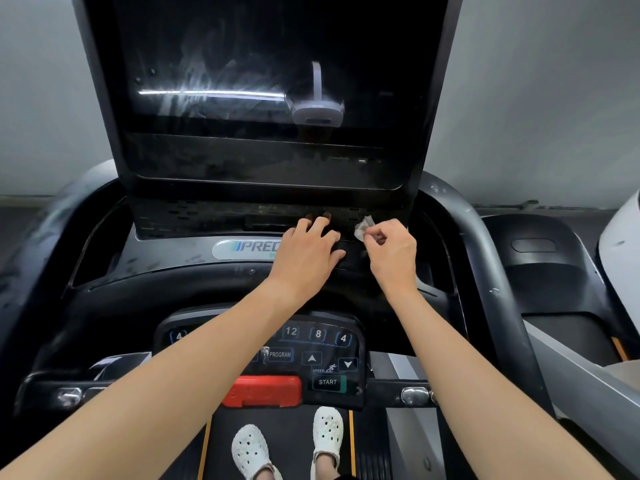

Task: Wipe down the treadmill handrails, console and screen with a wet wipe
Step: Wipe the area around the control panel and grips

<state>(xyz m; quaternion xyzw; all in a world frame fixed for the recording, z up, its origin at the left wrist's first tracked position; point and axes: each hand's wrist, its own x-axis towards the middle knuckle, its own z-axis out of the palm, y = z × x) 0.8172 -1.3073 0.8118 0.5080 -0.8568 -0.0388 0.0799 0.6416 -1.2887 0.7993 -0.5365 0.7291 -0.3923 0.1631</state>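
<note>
This looks like a gym or exercise room. A person stands on the black belt [287, 431] of a treadmill [104, 306] in white clogs [250, 448]. A large dark screen [242, 64] rises ahead, above a button panel [311, 344] with speed numbers, arrows, a PROGRAM key, a START key [328, 382] and a red stop bar [262, 391]. A curved grey handrail [485, 258] runs along the right side. Just beside it stands a second machine [554, 271] of a similar kind, and behind both is a plain pale wall [536, 98].
</note>
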